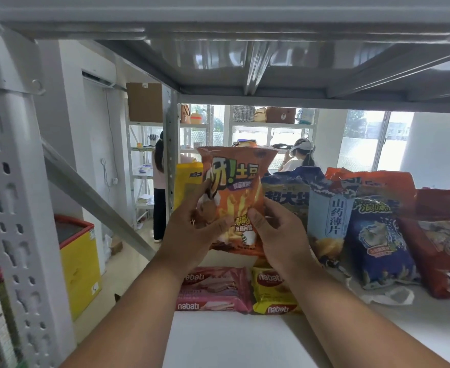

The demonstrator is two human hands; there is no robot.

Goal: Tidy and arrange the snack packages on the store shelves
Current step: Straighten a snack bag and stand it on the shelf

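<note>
Head view: both hands grip the orange potato-stick bag upright above the white shelf, the left hand at its left edge, the right hand at its right. This looks like the placing step; next, stand it in the row between the yellow bag and the blue bags. Pink wafer packs lie near; bare shelf lies nearer.

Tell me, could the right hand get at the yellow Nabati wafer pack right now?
Probably not yet: the right hand grips the orange chip bag. The yellow Nabati wafer pack lies uncovered just beneath it.
</note>
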